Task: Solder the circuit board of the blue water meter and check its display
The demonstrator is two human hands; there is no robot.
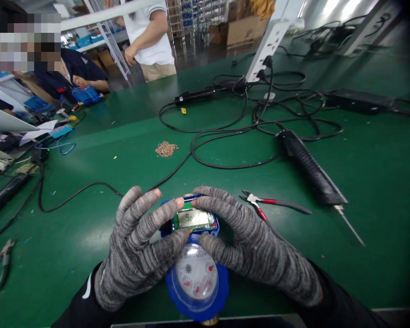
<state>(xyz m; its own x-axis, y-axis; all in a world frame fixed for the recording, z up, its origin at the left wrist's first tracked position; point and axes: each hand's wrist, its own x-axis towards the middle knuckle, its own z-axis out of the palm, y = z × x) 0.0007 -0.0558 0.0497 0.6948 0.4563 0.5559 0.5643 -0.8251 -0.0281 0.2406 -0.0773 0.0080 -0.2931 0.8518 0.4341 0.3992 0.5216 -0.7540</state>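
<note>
A blue water meter (197, 273) stands on the green bench in front of me, its round dial with red pointers facing up. At its far end an opened blue housing shows a circuit board and a lit LCD display (193, 218). My left hand (140, 241), in a grey knitted glove with bare fingertips, grips the housing's left side by thumb and index finger; its other fingers are spread. From the right, my right hand (235, 228), gloved alike, curls its fingers over the far edge, thumb near the dial. The hands partly hide the housing's sides.
Red-handled cutters (273, 202) and a black electric screwdriver (310, 168) lie to the right. Small screws (166, 149) form a pile beyond the meter. Black cables (225, 132) loop towards a power strip (268, 50). Pliers (3, 264) lie left. Two people are across the bench.
</note>
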